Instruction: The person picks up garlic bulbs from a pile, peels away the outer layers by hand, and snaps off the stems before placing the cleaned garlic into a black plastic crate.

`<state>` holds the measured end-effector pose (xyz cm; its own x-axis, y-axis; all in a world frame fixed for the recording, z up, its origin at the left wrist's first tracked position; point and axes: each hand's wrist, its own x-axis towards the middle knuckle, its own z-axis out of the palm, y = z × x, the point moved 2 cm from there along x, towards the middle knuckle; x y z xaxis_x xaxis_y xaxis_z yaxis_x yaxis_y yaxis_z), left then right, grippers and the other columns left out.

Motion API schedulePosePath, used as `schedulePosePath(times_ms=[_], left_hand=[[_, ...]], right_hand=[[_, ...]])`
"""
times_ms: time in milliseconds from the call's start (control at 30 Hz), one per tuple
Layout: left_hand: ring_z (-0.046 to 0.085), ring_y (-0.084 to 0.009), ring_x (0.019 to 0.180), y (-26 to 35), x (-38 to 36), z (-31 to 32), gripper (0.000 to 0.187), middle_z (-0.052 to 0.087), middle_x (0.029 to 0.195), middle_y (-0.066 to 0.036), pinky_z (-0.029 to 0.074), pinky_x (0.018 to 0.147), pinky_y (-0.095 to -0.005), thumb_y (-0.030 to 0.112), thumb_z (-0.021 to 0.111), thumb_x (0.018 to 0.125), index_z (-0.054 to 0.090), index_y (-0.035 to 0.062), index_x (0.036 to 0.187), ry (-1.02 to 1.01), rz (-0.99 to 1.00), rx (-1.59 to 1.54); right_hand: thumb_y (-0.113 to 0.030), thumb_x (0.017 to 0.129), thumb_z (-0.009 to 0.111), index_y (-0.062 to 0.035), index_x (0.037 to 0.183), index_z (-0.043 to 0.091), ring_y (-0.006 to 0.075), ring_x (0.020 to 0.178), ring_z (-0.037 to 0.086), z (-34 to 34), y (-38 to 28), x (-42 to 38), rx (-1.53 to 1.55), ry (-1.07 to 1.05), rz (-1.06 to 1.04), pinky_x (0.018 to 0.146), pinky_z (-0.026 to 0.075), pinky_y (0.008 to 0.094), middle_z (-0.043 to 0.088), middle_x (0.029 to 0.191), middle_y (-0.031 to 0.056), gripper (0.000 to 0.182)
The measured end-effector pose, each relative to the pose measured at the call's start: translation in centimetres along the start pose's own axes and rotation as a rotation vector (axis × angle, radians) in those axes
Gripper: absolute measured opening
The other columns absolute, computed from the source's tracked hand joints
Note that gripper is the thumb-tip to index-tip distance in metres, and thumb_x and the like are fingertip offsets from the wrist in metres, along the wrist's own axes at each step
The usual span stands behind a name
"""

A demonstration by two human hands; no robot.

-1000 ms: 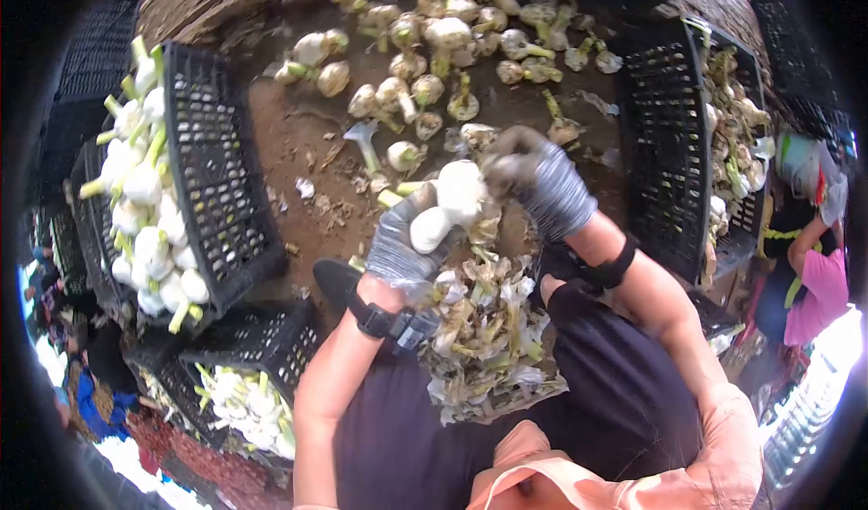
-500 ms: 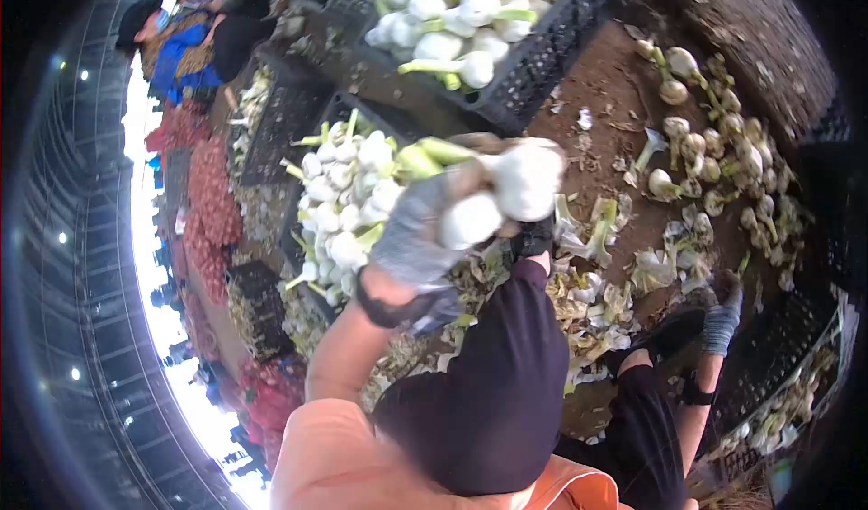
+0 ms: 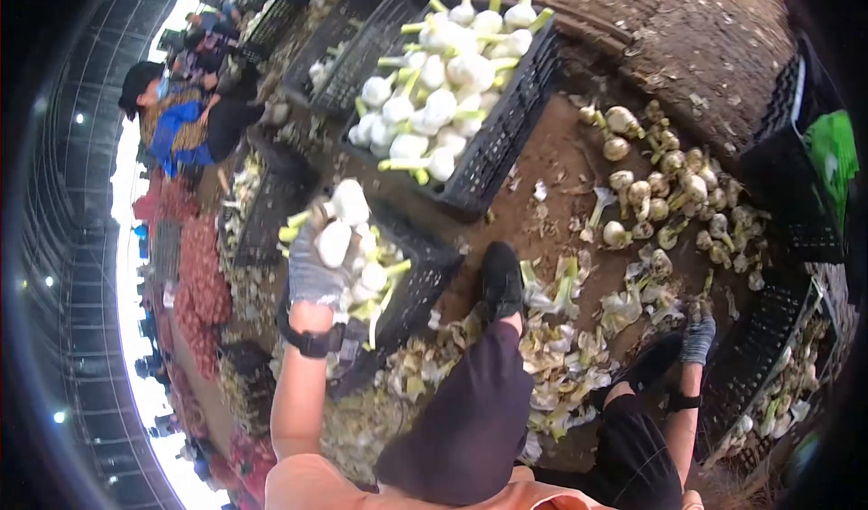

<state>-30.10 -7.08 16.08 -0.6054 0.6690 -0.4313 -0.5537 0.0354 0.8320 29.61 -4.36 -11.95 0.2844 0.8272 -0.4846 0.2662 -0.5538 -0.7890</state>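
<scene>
My left hand (image 3: 316, 261), in a grey glove and with a dark watch at the wrist, is closed around two white garlic bulbs (image 3: 334, 242). It is over a black crate (image 3: 420, 279) of trimmed garlic; the stems point left. At the right, my right hand (image 3: 699, 329), also gloved, is low beside the black crate's edge with its fingers closed. A thin stem-like piece sticks up from its fingertips, but what it holds is too small to make out. Untrimmed garlic (image 3: 692, 189) lies on the ground above that hand.
A full black crate (image 3: 511, 135) of white garlic stands beyond my feet. Peeled skins (image 3: 551, 356) cover the ground around my shoes. Another crate (image 3: 768, 329) is at the right. A person in blue (image 3: 181, 139) sits at upper left, near red net sacks (image 3: 201, 284).
My left hand has moved left and away from my body, carrying the bulbs over the nearer crate. The view has shifted; my right hand is still low at the right.
</scene>
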Motion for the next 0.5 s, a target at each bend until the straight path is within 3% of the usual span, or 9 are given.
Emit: schedulePosePath(times_ms=[67,133,200,267,333,400,433,467,500], left_hand=[[0.062,-0.0154,0.076,1.2,3.4,2.7,0.027,0.063,0.093,-0.006,0.054,0.054,-0.0252,0.029,0.059,0.086,0.058,0.0084,0.104,-0.024,0.263,0.249],[0.061,-0.0128,0.069,2.0,7.0,5.9,0.032,0.063,0.089,-0.004,0.051,0.054,-0.0228,0.033,0.065,0.082,0.060,0.0085,0.102,0.011,0.489,0.458],[0.060,-0.0130,0.068,2.5,10.1,9.9,0.031,0.063,0.087,-0.004,0.048,0.056,-0.0249,0.034,0.065,0.082,0.062,0.0074,0.099,-0.034,0.815,0.620],[0.059,-0.0140,0.078,3.1,11.4,14.2,0.020,0.063,0.089,-0.005,0.046,0.071,-0.0282,0.018,0.065,0.081,0.062,0.0042,0.096,0.144,0.937,0.997],[0.061,-0.0215,0.079,2.7,14.9,16.8,0.021,0.064,0.089,-0.010,0.046,0.074,-0.0324,0.019,0.062,0.082,0.062,0.0024,0.094,0.087,1.158,0.960],[0.061,-0.0287,0.083,2.0,17.2,18.2,0.026,0.063,0.091,-0.015,0.046,0.076,-0.0365,0.025,0.061,0.082,0.061,0.0014,0.093,0.284,1.115,1.299],[0.060,-0.0318,0.087,1.6,22.2,16.6,0.034,0.062,0.093,-0.018,0.045,0.077,-0.0401,0.032,0.061,0.080,0.061,0.0010,0.094,0.306,1.097,1.350],[0.059,-0.0329,0.094,1.3,26.1,15.7,0.044,0.061,0.101,-0.020,0.045,0.080,-0.0406,0.039,0.063,0.077,0.061,0.0011,0.100,0.168,1.027,1.534],[0.058,-0.0332,0.097,0.4,26.4,16.3,0.049,0.060,0.105,-0.021,0.045,0.082,-0.0402,0.041,0.064,0.076,0.060,0.0009,0.103,0.161,0.840,1.746]], right_hand=[[-0.014,0.091,0.052,0.0010,0.106,0.059,0.0179,0.084,0.057,-0.4,2.6,0.9,-0.119,0.079,-0.117,0.076,0.046,0.0299,0.064,0.098,0.0079,0.022],[-0.014,0.090,0.053,0.0005,0.105,0.059,0.0187,0.088,0.056,-0.6,2.7,0.6,-0.016,0.071,-0.128,0.080,0.044,0.0305,0.064,0.100,0.0101,0.022],[-0.015,0.088,0.055,-0.0002,0.104,0.060,0.0223,0.089,0.058,-0.9,1.8,-0.3,-0.292,0.123,-0.177,0.083,0.044,0.0324,0.064,0.100,0.0132,0.023],[-0.016,0.086,0.056,-0.0003,0.104,0.060,0.0241,0.091,0.058,-1.2,2.6,-0.1,-0.332,0.168,-0.175,0.083,0.044,0.0333,0.063,0.101,0.0142,0.023],[-0.016,0.085,0.058,-0.0004,0.103,0.061,0.0259,0.092,0.059,-1.3,2.6,-0.2,-0.377,0.210,-0.166,0.084,0.043,0.0343,0.063,0.101,0.0153,0.024],[-0.017,0.084,0.059,-0.0007,0.101,0.061,0.0301,0.091,0.059,-1.4,1.4,-0.8,-0.459,0.218,-0.251,0.082,0.045,0.0364,0.063,0.098,0.0172,0.024],[-0.017,0.084,0.059,-0.0007,0.101,0.061,0.0301,0.091,0.059,-1.4,0.6,-1.3,-0.456,0.236,-0.235,0.082,0.045,0.0364,0.063,0.098,0.0172,0.024],[-0.018,0.083,0.059,-0.0009,0.099,0.062,0.0310,0.090,0.060,-1.4,-0.3,-1.9,-0.460,0.233,-0.220,0.080,0.045,0.0368,0.063,0.097,0.0174,0.023],[-0.018,0.083,0.060,-0.0012,0.098,0.062,0.0318,0.088,0.060,-1.4,-0.7,-1.9,-0.465,0.229,-0.206,0.079,0.046,0.0371,0.063,0.095,0.0176,0.023]])
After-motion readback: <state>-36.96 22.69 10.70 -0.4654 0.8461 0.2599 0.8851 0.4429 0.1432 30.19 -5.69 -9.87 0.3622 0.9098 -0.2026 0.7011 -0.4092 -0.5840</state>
